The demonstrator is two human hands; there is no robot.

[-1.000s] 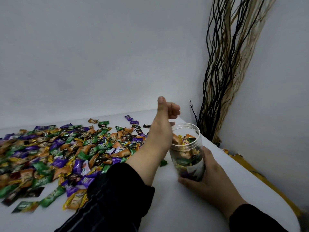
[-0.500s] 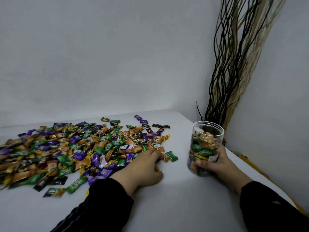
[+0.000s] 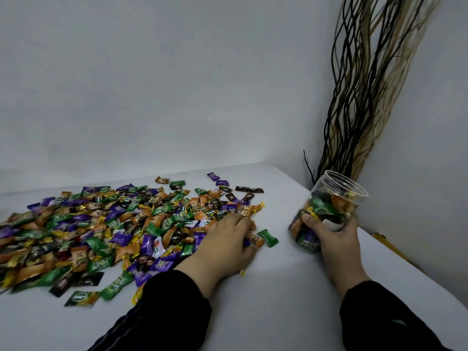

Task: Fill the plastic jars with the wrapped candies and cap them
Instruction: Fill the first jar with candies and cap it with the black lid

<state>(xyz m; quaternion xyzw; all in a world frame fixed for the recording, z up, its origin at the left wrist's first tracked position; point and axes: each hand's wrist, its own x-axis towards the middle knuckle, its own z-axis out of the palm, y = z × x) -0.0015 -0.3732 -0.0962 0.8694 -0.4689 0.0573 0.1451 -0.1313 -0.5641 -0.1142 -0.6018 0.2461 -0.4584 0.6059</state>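
We are gathering candies (image 3: 121,224) from the near edge of the pile on the desk (image 3: 278,300) with our left hand (image 3: 225,247) curled over them, while our right hand (image 3: 334,239) is gripping the nearly full, tilted, uncapped jar (image 3: 326,211), and we judge a small scoop best to avoid spills.

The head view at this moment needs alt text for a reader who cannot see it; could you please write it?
A person's right hand grips a lidless clear plastic jar, tilted and mostly full of wrapped candies, while the left hand rests palm down on the edge of a wide spread of loose candies on a white table. Dried branches stand in the corner behind the jar.
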